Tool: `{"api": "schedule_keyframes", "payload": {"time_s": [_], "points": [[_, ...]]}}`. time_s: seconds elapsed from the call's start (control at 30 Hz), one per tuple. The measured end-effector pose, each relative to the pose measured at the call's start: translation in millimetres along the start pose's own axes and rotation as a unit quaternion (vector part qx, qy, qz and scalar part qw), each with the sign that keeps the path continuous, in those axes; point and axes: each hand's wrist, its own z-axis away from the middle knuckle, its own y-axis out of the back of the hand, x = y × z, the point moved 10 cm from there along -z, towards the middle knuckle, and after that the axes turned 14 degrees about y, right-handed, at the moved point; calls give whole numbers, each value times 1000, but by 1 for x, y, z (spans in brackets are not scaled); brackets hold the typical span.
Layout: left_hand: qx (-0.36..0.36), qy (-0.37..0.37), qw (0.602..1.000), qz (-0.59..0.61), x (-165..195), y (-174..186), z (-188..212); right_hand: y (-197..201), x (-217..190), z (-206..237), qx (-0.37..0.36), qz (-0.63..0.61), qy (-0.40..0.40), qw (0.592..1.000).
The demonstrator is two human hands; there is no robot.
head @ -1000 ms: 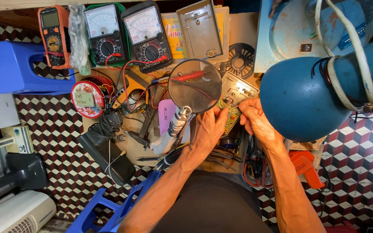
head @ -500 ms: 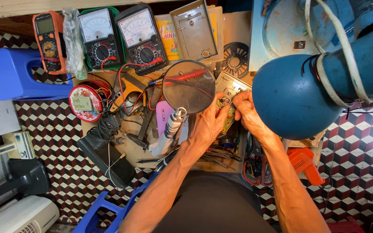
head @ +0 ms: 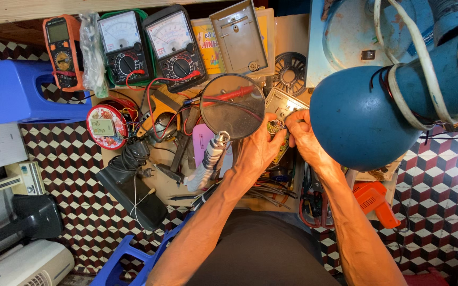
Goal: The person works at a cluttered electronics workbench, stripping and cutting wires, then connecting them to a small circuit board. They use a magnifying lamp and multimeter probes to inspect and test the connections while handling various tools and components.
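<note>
A view from above onto a crowded workbench [head: 292, 39] over a floor of red, white and black checkered tiles [head: 70, 175]; two bare forearms reach up from the bottom edge and meet just right of centre. The left hand [head: 255, 151] and the right hand [head: 302, 135] come together around a small circuit board [head: 282, 106] with a pale metallic face, which lies tilted near the middle of the bench, just right of a round magnifying glass [head: 232, 106] on a flexible stand; the left thumb and fingers are pinched on a tiny part at the board's lower left corner, and the right fingers are curled close and pressed against the board's edge beside them; exactly what the right fingertips hold is too small to tell. A large blue lamp shade [head: 359, 114] wrapped with white cord hangs just right of the hands and hides part of the bench. Along the top of the bench lie an orange digital multimeter [head: 61, 50], two analog meters, one green-cased [head: 123, 45] and one black [head: 176, 47], and a grey plastic cover [head: 239, 37]; red test leads trail down from the meters towards the magnifying glass. Left of the glass sits a round red tin [head: 107, 126]; further left stands a blue plastic stool [head: 17, 90]; an orange tool [head: 375, 201] lies beside the right forearm.
</note>
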Motion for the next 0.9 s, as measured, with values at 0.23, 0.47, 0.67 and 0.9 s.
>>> {"api": "schedule_keyframes", "payload": {"time_s": [0.23,0.47,0.67,0.9], "points": [[32,-42,998,32,9,2,1,0,6,2,8,-8,0,1000],[33,-9,999,17,10,8,5,-2,12,2,8,-22,-9,1000],[46,-32,998,23,14,11,8,0,15,5,5,4,-46,999],[57,-44,997,7,15,13,11,10,2,21,56,-42,-72,995]]}}
